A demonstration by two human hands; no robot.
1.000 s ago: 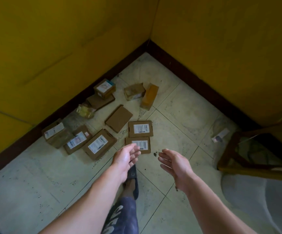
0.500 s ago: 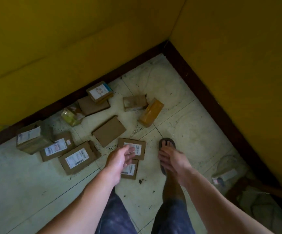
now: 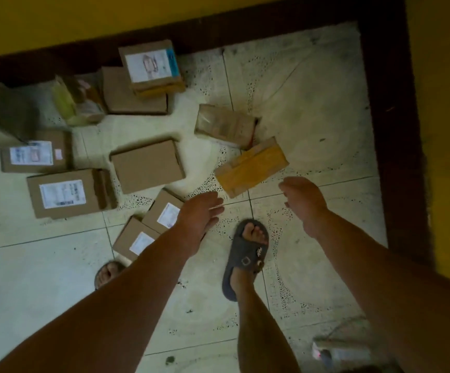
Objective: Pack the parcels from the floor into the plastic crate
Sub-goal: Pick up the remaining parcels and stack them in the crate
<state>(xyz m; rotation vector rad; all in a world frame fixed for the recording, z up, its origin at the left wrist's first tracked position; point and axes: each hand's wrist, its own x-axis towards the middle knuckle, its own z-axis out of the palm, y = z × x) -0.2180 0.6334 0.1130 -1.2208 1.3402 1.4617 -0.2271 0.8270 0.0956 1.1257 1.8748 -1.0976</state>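
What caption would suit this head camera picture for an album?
Both bare hands, left hand and right hand, reach empty toward cardboard parcels scattered on the tiled floor, nearest the yellow-taped parcel.

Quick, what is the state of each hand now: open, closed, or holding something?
Left hand: open, empty, above the labelled parcels.
Right hand: open, loosely curled, empty.

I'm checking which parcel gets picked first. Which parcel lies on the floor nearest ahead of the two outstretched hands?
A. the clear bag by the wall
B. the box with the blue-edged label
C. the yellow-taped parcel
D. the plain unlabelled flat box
C: the yellow-taped parcel lies just beyond the left hand and right hand, both empty.
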